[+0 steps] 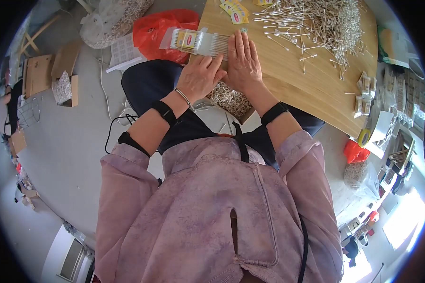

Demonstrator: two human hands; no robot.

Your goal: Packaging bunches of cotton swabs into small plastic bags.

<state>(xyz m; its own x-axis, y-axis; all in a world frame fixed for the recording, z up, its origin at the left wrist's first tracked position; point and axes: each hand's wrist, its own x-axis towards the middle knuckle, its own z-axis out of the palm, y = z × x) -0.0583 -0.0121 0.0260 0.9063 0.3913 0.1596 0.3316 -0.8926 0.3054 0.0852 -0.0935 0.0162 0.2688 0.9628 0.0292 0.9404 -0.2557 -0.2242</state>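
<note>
My left hand (199, 79) reaches to the near edge of the wooden table (293, 89). Its fingers are partly bent and apart, and its fingertips are near a flat row of cotton swabs (218, 42). Beside it, my right hand (244, 61) lies flat, fingers stretched out, along the right side of that row. The row's left part is at the mouth of a clear plastic bag (204, 47). Further left in the bag, a yellow and white label card (189, 39) lies among more swabs. What is under my right palm is hidden.
A big heap of loose cotton swabs (333, 30) covers the far right of the table, near yellow cards (236, 12). Packed swab bundles (363, 96) sit at the right edge. A box of swabs (229, 98) is below my hands; a red plastic bag (151, 30) is at left.
</note>
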